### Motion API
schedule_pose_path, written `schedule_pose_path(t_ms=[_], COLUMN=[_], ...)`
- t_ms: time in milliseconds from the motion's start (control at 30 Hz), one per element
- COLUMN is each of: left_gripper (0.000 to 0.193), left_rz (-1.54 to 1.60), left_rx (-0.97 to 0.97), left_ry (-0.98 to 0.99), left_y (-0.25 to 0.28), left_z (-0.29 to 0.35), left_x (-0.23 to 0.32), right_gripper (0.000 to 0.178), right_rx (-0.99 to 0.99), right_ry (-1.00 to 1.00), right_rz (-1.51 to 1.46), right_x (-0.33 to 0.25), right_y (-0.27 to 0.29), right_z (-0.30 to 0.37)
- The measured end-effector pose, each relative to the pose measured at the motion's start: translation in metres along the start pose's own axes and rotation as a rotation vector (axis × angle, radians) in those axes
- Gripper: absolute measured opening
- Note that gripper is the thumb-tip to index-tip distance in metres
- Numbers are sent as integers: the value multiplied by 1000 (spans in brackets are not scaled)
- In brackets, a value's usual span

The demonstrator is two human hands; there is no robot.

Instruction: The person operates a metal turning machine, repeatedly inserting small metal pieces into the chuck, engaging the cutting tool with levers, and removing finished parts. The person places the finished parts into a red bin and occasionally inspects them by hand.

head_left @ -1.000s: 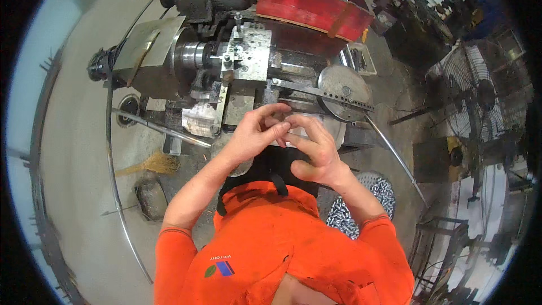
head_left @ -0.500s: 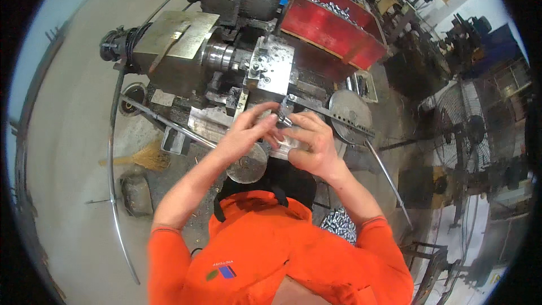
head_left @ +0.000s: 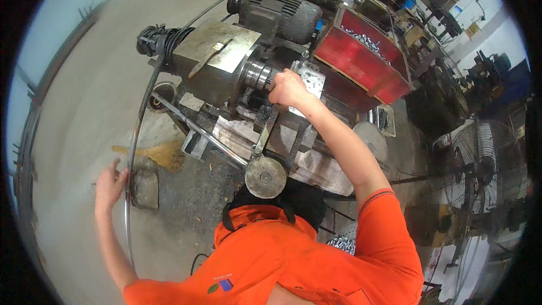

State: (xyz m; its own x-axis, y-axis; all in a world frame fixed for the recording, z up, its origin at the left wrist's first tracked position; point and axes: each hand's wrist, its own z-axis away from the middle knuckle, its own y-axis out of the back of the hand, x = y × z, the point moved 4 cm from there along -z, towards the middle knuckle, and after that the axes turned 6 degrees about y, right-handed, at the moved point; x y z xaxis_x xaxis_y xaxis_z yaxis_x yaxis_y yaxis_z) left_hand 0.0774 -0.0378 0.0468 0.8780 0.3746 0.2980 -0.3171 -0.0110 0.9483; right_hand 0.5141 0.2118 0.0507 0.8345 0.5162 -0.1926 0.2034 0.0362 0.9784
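My right hand (head_left: 289, 89) is at the lathe's spindle nose (head_left: 258, 75), with its fingers curled in beside the collet end. Whatever they pinch is hidden behind the knuckles. Just beyond that wrist lies the pale metal tool block (head_left: 314, 80). Far off to the left, my left hand (head_left: 110, 185) is open with fingers apart, next to a long bent metal bar (head_left: 134, 152). The thumb overlaps the bar's edge in the picture; whether it touches cannot be told. A flat-bladed tool (head_left: 210, 58) rests on the headstock cover (head_left: 240, 36).
A round metal disc (head_left: 265, 177) and a slanting rod (head_left: 197, 129) stand close before me. Behind are a motor (head_left: 279, 14) and a red bin (head_left: 355, 56) of small metal parts. A broom head (head_left: 164, 154) lies on the floor; a fan (head_left: 471, 166) stands right.
Both hands were together over a small metal piece in front of the tool block. The right has moved to the spindle; the left has swung out left to the bent bar. The view shifted.
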Motion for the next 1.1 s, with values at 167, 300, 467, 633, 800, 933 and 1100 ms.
schedule_pose_path(t_ms=[167,300,467,633,800,933,1100], left_gripper=[34,29,29,20,12,12,23], left_rz=[237,130,-1,-250,-579,-622,-470], left_rx=[4,116,155,169,445,499,421], left_ry=[168,167,174,216,-9,-101,219], left_y=[-57,-67,-65,-58,-12,6,-13], left_z=[18,5,-3,-13,-109,-139,-163], left_x=[-24,-33,-30,-46,-164,-184,-182], right_gripper=[26,26,23,24,19,22,24], right_rx=[151,46,-31,51,88,78,95], right_ry=[83,99,11,124,103,40,51], right_rz=[-77,-59,-26,-19,-3,3,56], right_x=[4,-6,-16,-17,-19,-18,-11], right_y=[-4,-2,4,2,5,0,0], right_z=[1,-9,-17,-13,-11,-11,-7])
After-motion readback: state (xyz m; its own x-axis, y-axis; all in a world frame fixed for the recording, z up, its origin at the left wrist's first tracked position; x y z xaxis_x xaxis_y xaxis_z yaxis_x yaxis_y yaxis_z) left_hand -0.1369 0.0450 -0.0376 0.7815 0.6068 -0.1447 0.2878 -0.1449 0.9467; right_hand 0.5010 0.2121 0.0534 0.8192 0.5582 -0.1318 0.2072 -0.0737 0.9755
